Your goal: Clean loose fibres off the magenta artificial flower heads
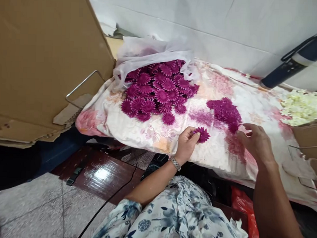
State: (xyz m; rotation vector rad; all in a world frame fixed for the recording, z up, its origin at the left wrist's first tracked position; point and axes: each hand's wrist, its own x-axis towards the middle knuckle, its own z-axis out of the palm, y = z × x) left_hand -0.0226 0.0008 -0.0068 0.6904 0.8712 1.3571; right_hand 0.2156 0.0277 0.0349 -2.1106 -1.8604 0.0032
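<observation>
A single magenta fabric daisy-shaped flower head [203, 134] is pinched at its edge between the thumb and fingertips of the left hand [186, 143], just above the pale floral-printed cloth [137, 127] spread over the work surface. A metal-link wristwatch [175, 163] is worn on that wrist. The right hand [255, 143] is held just to the right of the flower, fingers loosely curled and released, nothing gripped; its fingertips lie close to a small heap of the same magenta flower heads [226, 112]. A larger heap of magenta flower heads [159, 93] is spilled from a thin translucent white plastic bag [150, 52] further back and left. A pile of cream-white petals [301, 106] is seen at the far right, beside a brown carton [308, 136]. A large sheet of brown corrugated cardboard [43, 56] is leaned at the left, and a white tiled wall [203, 20] stands behind. The flower is judged very light, thin and soft, easily creased or frayed at the petal tips, and not slippery; hold is best taken at the firmer centre or by a gentle pinch across the petal rim, with little pressure.
</observation>
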